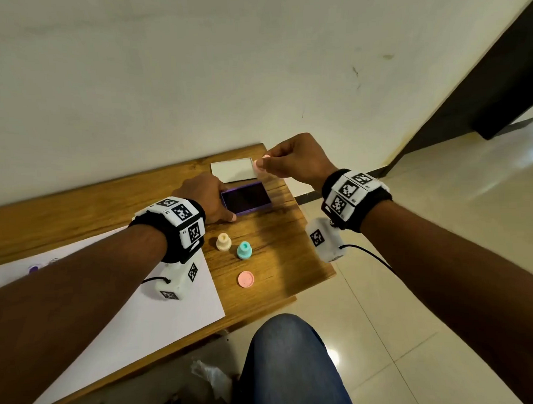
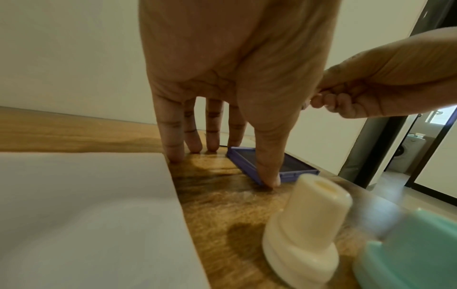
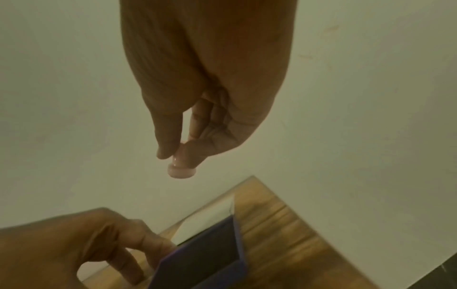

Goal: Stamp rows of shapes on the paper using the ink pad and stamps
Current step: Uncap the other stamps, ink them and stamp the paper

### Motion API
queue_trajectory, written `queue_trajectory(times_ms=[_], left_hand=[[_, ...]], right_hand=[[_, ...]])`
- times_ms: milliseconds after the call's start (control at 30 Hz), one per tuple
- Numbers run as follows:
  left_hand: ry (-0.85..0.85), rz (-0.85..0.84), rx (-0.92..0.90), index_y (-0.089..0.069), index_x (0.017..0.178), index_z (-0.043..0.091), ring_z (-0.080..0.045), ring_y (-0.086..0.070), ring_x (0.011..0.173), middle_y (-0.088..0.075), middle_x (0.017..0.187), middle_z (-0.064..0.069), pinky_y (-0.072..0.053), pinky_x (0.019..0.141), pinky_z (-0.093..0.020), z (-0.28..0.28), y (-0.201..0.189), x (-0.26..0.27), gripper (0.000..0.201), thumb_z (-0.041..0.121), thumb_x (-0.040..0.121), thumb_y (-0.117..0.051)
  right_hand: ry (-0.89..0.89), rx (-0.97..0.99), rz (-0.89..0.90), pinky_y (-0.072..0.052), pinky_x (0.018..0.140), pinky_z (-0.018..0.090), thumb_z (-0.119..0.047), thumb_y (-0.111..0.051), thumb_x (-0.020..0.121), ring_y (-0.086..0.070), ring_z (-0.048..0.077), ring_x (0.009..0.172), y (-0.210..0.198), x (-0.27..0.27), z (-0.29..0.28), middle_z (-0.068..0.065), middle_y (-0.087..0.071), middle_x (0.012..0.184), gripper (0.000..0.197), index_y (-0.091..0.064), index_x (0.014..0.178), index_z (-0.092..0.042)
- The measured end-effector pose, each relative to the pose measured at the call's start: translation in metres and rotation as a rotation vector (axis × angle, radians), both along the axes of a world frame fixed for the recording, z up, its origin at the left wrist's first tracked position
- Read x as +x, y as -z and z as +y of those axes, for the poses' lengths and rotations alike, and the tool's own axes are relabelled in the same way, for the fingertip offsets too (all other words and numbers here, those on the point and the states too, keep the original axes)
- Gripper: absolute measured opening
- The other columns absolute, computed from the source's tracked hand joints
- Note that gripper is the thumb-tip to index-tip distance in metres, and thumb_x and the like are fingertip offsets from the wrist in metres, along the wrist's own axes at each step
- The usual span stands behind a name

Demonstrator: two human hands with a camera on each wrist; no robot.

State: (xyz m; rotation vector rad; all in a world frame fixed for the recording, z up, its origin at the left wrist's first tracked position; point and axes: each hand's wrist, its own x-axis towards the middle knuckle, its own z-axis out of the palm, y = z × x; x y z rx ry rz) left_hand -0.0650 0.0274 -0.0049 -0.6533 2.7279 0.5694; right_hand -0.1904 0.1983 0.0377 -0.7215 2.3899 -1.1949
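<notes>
A: Right wrist view is showing the pink stamp (image 3: 181,172) best: the right hand (image 3: 207,82) is pinching its handle between thumb and fingertips, printing face pointing down, in the air above the ink pad (image 3: 210,250).

B: So it is hanging over the pad, not touching it?

A: Apart from it, yes. I'm judging it is about to be inked or has just been; the face itself is hidden. The ink pad (image 1: 246,198) is lying open near the far right corner of the worktop (image 1: 270,241), with its clear lid (image 1: 231,169) just behind it.

B: And the left hand (image 1: 205,198)?

A: It is resting with straight, spread fingers (image 2: 173,140) on the worktop at the pad's left edge, thumb against the pad's near corner, probably bracing it so it is not sliding or lifting with the stamp.

B: Where is the paper?

A: The paper (image 1: 135,302) is lying along the near left part of the worktop, under the left forearm. Purple marks (image 1: 33,268) are showing near its far left edge, though too small to name the shapes.

B: Other stamps?

A: A cream stamp (image 1: 223,241) and a teal stamp (image 1: 244,250) are standing upright between paper and right edge, within easy reach. A pink cap (image 1: 246,279) is lying nearer the front edge.
</notes>
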Motion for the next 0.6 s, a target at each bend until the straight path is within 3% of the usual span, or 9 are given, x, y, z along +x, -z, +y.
queue_trajectory(times_ms=[100, 167, 233, 300, 467, 600], left_hand=[[0.005, -0.007, 0.004, -0.064, 0.122, 0.027, -0.02, -0.06, 0.094, -0.067, 0.111, 0.0, -0.051, 0.074, -0.031, 0.0, 0.001, 0.0, 0.068, 0.05, 0.062, -0.085], [0.01, -0.031, -0.002, -0.059, 0.126, 0.022, -0.024, -0.06, 0.104, -0.063, 0.119, -0.003, -0.053, 0.084, -0.037, 0.0, -0.001, 0.001, 0.078, 0.055, 0.06, -0.084], [0.01, -0.04, 0.018, -0.048, 0.138, 0.019, -0.028, -0.053, 0.121, -0.054, 0.137, -0.007, -0.047, 0.097, -0.04, 0.001, -0.007, 0.003, 0.092, 0.058, 0.062, -0.082], [-0.031, -0.014, 0.069, -0.043, 0.143, 0.019, -0.027, -0.048, 0.129, -0.049, 0.144, -0.006, -0.042, 0.103, -0.039, -0.001, -0.016, 0.007, 0.096, 0.055, 0.063, -0.082], [-0.096, 0.117, 0.122, -0.059, 0.125, 0.025, -0.021, -0.059, 0.108, -0.063, 0.121, -0.001, -0.044, 0.085, -0.031, -0.016, -0.052, 0.043, 0.061, 0.047, 0.072, -0.079], [-0.188, 0.21, 0.087, -0.065, 0.116, 0.026, -0.018, -0.059, 0.105, -0.063, 0.118, 0.001, -0.04, 0.082, -0.027, -0.046, -0.075, 0.105, 0.048, 0.042, 0.073, -0.078]], right_hand=[[0.007, -0.015, -0.009, -0.06, 0.07, 0.03, -0.029, -0.085, 0.077, -0.072, 0.014, 0.07, -0.009, -0.003, 0.016, 0.005, -0.077, 0.076, 0.022, -0.08, 0.083, -0.008], [0.004, -0.001, -0.004, -0.056, 0.066, 0.024, -0.03, -0.086, 0.075, -0.068, 0.007, 0.064, -0.012, -0.002, 0.022, 0.002, -0.075, 0.074, 0.023, -0.08, 0.084, -0.009], [0.011, 0.016, 0.019, -0.056, 0.066, 0.024, -0.031, -0.087, 0.075, -0.066, 0.005, 0.063, -0.014, 0.003, 0.027, -0.002, -0.074, 0.072, 0.024, -0.08, 0.084, -0.01], [0.013, 0.027, 0.04, -0.057, 0.067, 0.025, -0.031, -0.086, 0.075, -0.066, 0.005, 0.063, -0.017, 0.009, 0.028, -0.004, -0.073, 0.07, 0.023, -0.08, 0.084, -0.011], [-0.048, 0.045, 0.062, -0.061, 0.077, 0.037, -0.033, -0.087, 0.073, -0.072, 0.014, 0.074, -0.034, 0.033, 0.015, -0.001, -0.076, 0.077, 0.024, -0.081, 0.083, -0.011], [-0.131, 0.05, 0.088, -0.057, 0.068, 0.032, -0.036, -0.088, 0.071, -0.068, 0.011, 0.065, -0.05, 0.065, -0.018, 0.002, -0.076, 0.072, 0.026, -0.08, 0.076, -0.012]])
